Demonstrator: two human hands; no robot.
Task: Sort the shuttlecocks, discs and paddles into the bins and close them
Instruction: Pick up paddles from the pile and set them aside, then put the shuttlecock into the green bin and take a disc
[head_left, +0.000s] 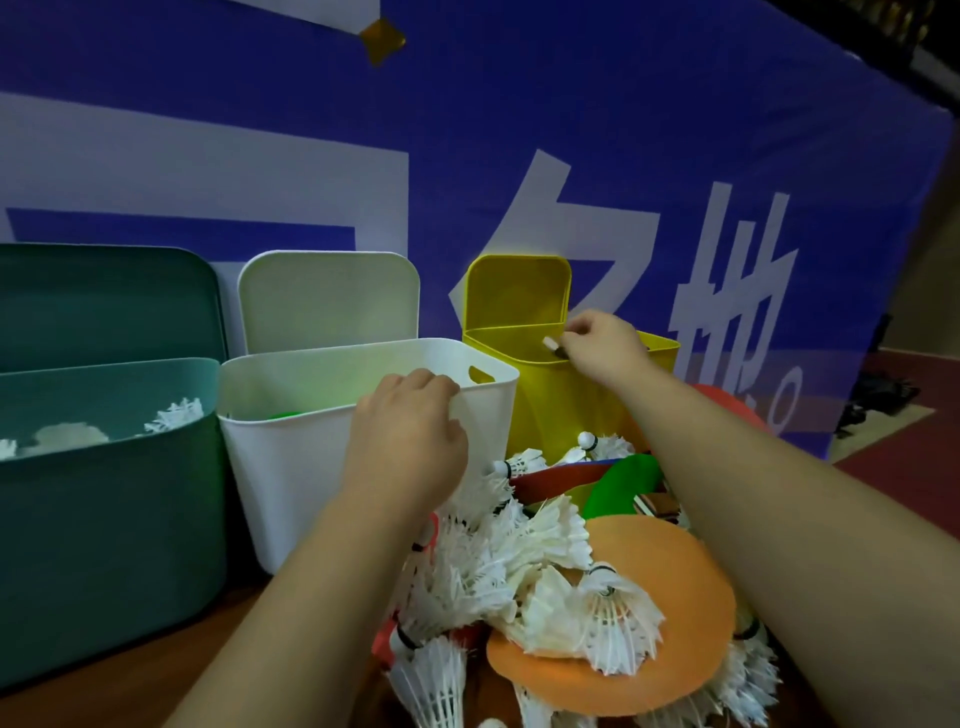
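Observation:
Three open bins stand in a row, lids leaning against the banner: a teal bin (104, 519) holding shuttlecocks (174, 415), a white bin (291, 467) with a green disc (283, 414) inside, and a yellow bin (550, 395). My left hand (410, 441) grips the white bin's front rim, fingers curled over it. My right hand (602, 348) pinches a pale-tipped dark handle (553, 345) over the yellow bin's mouth; the rest of that thing is hidden. Below lies a pile of white shuttlecocks (493, 561) on an orange disc (675, 587), with a green disc (623, 483) and a red flat piece (561, 475).
A blue banner (675, 156) with white characters rises right behind the bins. The teal lid (104, 301), white lid (332, 296) and yellow lid (514, 291) stand upright. Another reddish disc (727, 400) shows past my right arm. Red floor (883, 457) lies at right.

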